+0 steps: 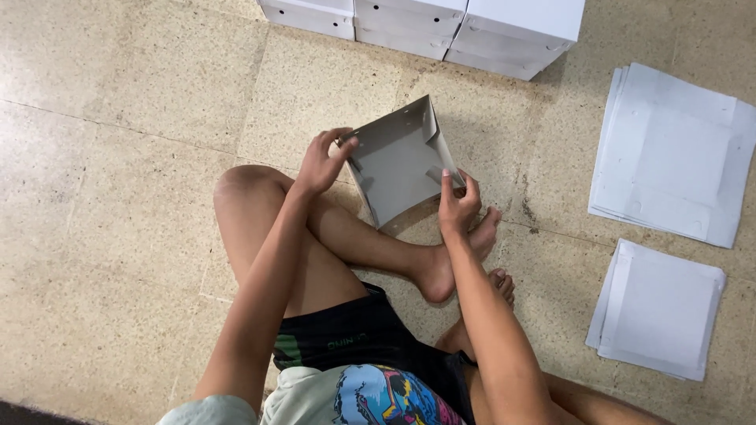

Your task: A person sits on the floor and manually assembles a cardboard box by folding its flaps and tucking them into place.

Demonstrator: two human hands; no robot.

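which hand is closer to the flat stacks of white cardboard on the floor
Right. The right hand grips the grey box on the side toward the flat stacks; the left hand holds its far edge.

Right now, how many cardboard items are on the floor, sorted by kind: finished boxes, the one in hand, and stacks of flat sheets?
Finished white boxes along the top edge: at least 3, cut off by the frame
Half-folded grey box held by the left hand and right hand: 1
Stacks of flat white sheets, larger stack and smaller stack: 2
Total: 6
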